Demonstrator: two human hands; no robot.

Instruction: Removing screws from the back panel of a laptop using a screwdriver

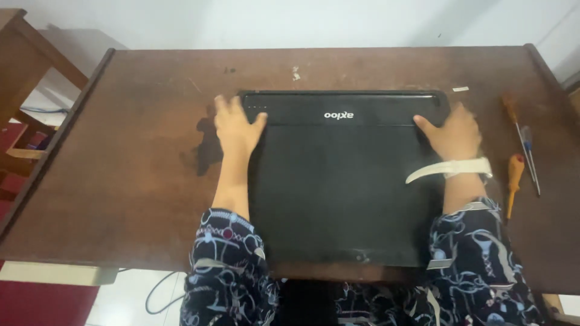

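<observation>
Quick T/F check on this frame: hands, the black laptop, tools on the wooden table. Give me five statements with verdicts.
1. The closed black laptop lies flat on the brown wooden table. True.
2. The left hand rests at the laptop's far left corner. True.
3. The right hand holds a screwdriver. False: it lies on the laptop's far right corner; the orange-handled screwdriver lies on the table, untouched.
4. The laptop's lid is raised and its screen lit. False: it is shut, with only a black outer face showing.
5. A white strap is around the right wrist. True.
</observation>
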